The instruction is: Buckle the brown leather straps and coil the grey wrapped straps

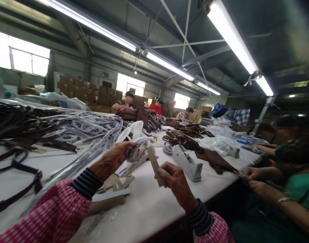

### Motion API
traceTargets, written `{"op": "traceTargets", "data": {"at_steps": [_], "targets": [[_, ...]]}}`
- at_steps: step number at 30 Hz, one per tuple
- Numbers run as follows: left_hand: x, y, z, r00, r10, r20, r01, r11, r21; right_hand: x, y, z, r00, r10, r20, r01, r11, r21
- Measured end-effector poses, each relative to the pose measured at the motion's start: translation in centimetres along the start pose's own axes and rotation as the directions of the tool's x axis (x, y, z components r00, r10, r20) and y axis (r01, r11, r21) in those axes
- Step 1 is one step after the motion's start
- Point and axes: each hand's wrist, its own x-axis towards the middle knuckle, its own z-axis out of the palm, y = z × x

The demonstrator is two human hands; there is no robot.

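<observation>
Left hand (113, 160): fingers closed round plastic-wrapped coiled strap (139, 151), held above table (144, 209). Right hand (176, 182): fingers pinching lower part of cardboard strip (154, 166), upright but tilted, beside coil. Tape dispenser (187, 163) on table, just beyond right hand.

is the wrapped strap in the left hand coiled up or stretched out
Coiled up: the plastic-wrapped strap shows as a compact round roll, its turns lying one inside another, held at its side by the left hand.

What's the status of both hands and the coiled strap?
Left hand gripping wrapped coiled strap. Right hand pinching cardboard strip. Tape dispenser close beyond right hand; loose strips on table below left hand.
</observation>
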Motion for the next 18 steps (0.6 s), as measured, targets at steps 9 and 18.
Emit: {"op": "traceTargets", "data": {"at_steps": [9,18], "targets": [[-1.2,-1.5,1.4,0.982,-0.050,0.184,0.035,0.996,0.087,-0.3,-0.2,0.8,0.999,0.037,0.025,-0.037,0.999,0.036],[-1.4,-3.2,2.2,0.979,-0.043,0.200,0.012,0.988,0.154,1.2,0.7,1.1,0.999,-0.044,0.006,0.043,0.995,0.089]]}}
